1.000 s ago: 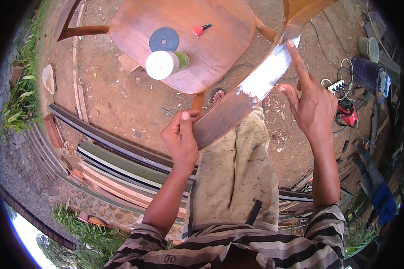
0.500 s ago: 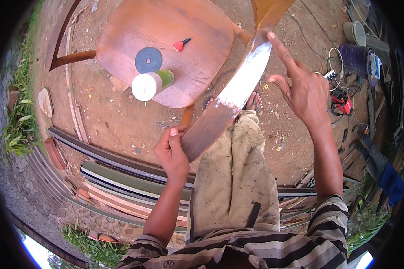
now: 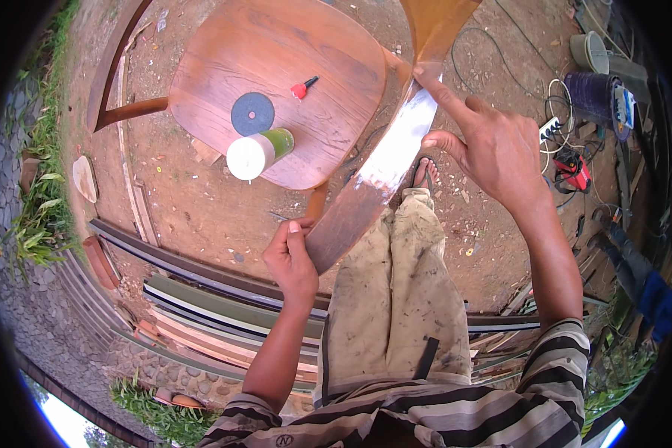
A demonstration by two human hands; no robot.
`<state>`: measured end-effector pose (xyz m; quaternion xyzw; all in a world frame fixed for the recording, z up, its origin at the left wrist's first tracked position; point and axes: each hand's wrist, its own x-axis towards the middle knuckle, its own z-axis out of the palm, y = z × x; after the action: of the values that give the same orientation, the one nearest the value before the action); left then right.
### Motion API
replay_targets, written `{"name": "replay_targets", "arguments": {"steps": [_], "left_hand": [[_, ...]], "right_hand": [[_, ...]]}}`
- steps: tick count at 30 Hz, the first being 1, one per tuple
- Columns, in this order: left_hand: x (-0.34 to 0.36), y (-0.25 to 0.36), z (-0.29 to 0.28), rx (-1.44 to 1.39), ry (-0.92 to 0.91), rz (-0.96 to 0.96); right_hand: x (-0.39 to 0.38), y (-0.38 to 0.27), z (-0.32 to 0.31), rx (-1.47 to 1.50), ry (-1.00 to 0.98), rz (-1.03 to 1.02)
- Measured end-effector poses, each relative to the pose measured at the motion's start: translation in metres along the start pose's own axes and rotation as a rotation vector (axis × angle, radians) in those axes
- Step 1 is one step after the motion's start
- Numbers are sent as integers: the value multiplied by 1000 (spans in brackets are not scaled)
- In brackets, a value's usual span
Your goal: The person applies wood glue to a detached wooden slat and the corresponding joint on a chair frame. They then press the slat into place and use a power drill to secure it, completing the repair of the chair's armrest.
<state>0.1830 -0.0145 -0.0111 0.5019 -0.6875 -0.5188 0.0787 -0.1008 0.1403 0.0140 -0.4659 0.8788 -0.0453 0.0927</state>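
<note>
A curved brown wooden chair rail (image 3: 341, 231) runs diagonally in front of me, a glossy white patch (image 3: 402, 142) along its middle; whether this is coating or reflected light I cannot tell. My left hand (image 3: 291, 261) pinches the rail's lower end, thumb on top. My right hand (image 3: 493, 145) has its index finger stretched out, touching the rail near the patch's upper end, thumb held apart. Beyond, on the wooden chair seat (image 3: 328, 71), are a white-topped container (image 3: 250, 157) with a green side, a dark round disc (image 3: 239, 112) and a small red-and-black piece (image 3: 303, 88).
Several long boards (image 3: 201, 287) lie across the ground near my legs. To the right are a purple bucket (image 3: 590, 93), a white power strip (image 3: 550, 129), a red tool (image 3: 573, 170) and loose cables. A person in blue (image 3: 653, 302) is at the far right.
My right index finger has slid slightly left along the upper end of the white patch. My left hand keeps its grip, and the whole view has shifted a little.
</note>
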Motion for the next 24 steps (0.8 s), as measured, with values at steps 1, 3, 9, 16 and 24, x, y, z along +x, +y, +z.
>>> {"name": "replay_targets", "arguments": {"steps": [1,3,9,16,24], "left_hand": [[0,2,1,-2,0,6],[0,2,1,11,5,7],[-1,3,1,28,20,-22],[-1,7,1,61,33,-14],[2,5,0,167,33,14]], "right_hand": [[3,6,-3,7,61,22],[7,4,-11,24,28,-26],[-17,-21,-1,159,-86,-96],[-98,-71,0,658,-210,-203],[-153,-59,47,1007,-192,113]]}}
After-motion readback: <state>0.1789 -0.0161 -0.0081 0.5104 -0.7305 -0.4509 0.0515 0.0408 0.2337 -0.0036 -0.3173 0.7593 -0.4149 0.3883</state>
